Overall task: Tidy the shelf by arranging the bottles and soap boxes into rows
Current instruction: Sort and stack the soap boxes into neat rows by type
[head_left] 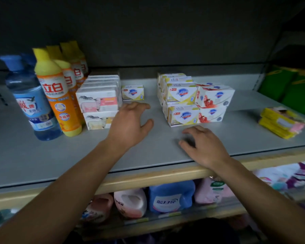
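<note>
1. Two rows of bottles stood at the shelf's [42, 161] far left: the blue bottle [33, 104] in front of another blue one, and the orange bottle [60, 101] heading a file of its kind running back. That reads as already tidy.
2. Just right of them, you had the cow-print soap boxes [99, 103] stacked two high in a deep row, touching the bottles' side.
3. One single yellow soap box [132, 92] sat alone behind your left hand, beside the cow-print stack; I judge it the stray that needed joining to its kind.
4. Your left hand [130, 124] hovered palm down, fingers spread and holding nothing, arm stretched in towards that stray.
5. Your right hand [202, 147] lay lower, near the front edge, fingers loosely splayed and empty; whether it touched the shelf I cannot tell.
6. Beyond it stood the yellow-and-white soap stack [181, 103] with the red-print boxes [213, 103] pressed against it.
7. Far right, well apart, the yellow packets [282, 122] lay stacked askew.
</note>
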A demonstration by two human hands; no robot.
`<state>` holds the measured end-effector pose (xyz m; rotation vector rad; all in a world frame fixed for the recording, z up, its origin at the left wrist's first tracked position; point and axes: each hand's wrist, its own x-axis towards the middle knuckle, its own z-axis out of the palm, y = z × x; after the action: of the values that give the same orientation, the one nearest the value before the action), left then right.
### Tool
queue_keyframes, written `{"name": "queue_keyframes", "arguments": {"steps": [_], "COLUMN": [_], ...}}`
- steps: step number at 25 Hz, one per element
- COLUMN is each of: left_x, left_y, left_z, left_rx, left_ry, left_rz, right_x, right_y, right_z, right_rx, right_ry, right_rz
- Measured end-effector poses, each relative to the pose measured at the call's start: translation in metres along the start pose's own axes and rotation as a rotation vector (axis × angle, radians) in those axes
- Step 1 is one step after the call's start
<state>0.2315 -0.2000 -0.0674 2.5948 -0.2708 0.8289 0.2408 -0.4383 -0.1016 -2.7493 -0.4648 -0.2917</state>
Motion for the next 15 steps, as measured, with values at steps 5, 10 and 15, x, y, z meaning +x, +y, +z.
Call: {"name": "queue_keyframes", "arguments": {"steps": [5, 10, 15], "left_x": [0.022, 0.051, 0.049], "left_y": [0.025, 0.034, 0.033], "left_z": [0.051, 0.092, 0.101], "left_rx": [-0.105, -0.168, -0.167], "left_ry": [-0.150, -0.185, -0.029], "left_rz": [-0.037, -0.195, -0.158], "right_x": [-0.002, -0.003, -0.003], "right_y": [0.020, 0.022, 0.021], "right_z": [0.003, 0.008, 0.008], "right_rx": [-0.121, -0.113, -0.111], "right_ry": [-0.052, -0.036, -0.032], "right_rz": [0.055, 0.050, 0.062]}}
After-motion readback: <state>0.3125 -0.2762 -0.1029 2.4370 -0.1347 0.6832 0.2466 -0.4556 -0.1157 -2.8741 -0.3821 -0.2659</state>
